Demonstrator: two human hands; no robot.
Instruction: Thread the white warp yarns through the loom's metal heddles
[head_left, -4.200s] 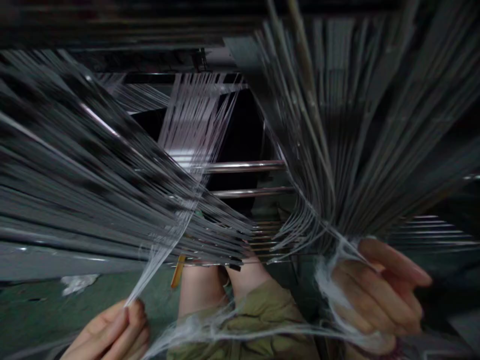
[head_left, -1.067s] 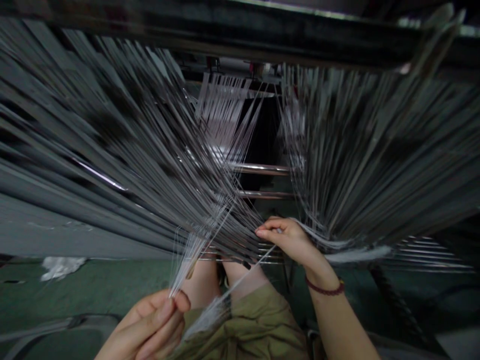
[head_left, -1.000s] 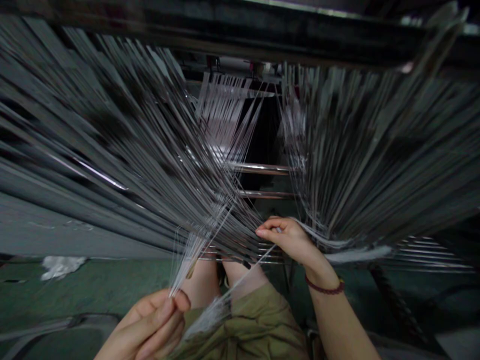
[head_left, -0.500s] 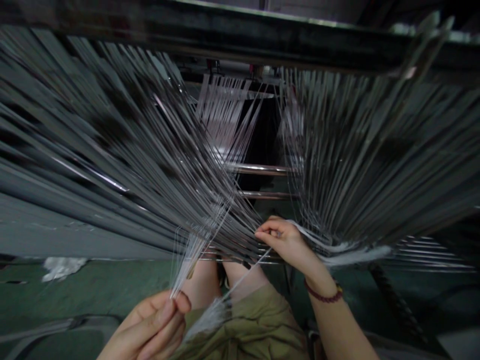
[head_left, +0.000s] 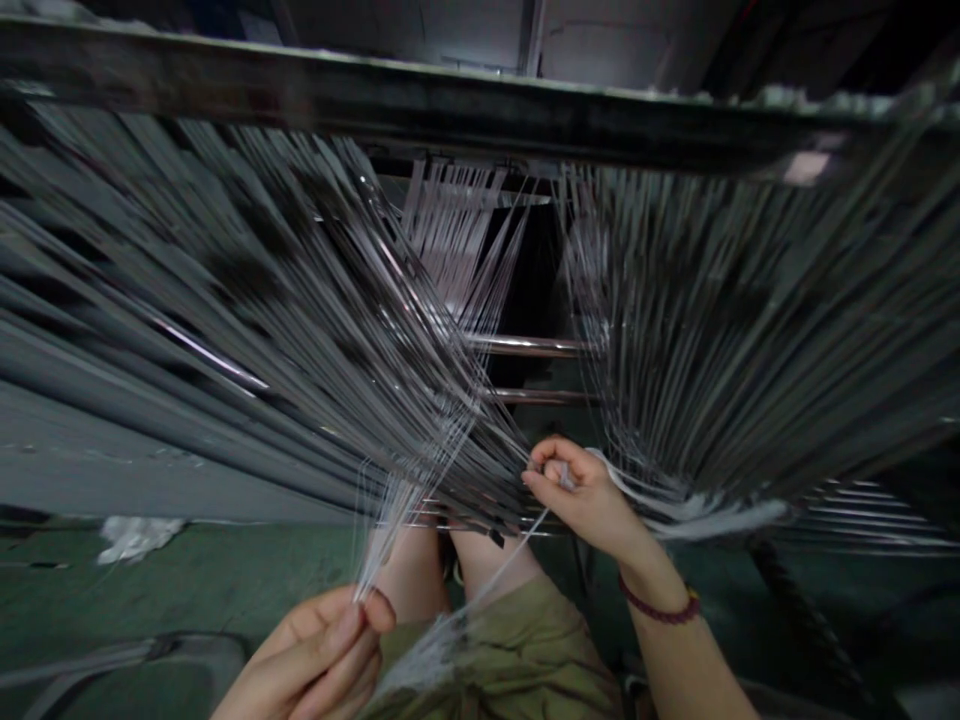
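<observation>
Many pale threads run down from a dark beam in two fanned groups, one at the left and one at the right. At the lower left, my left hand pinches a thin bundle of white threads between thumb and fingertips. My right hand is closed at the lower tip of the left fan, its thumb and index finger together on fine threads. A white strand slants from under it to a loose white tuft on my lap.
The dark horizontal beam crosses the top. Metal rods lie behind the threads. White scraps rest on the green floor, and a grey curved frame stands at the lower left.
The whole view has shifted slightly, with the beam lower in the picture. My left hand keeps its pinch, and the fingers of my right hand look a little more curled at the threads.
</observation>
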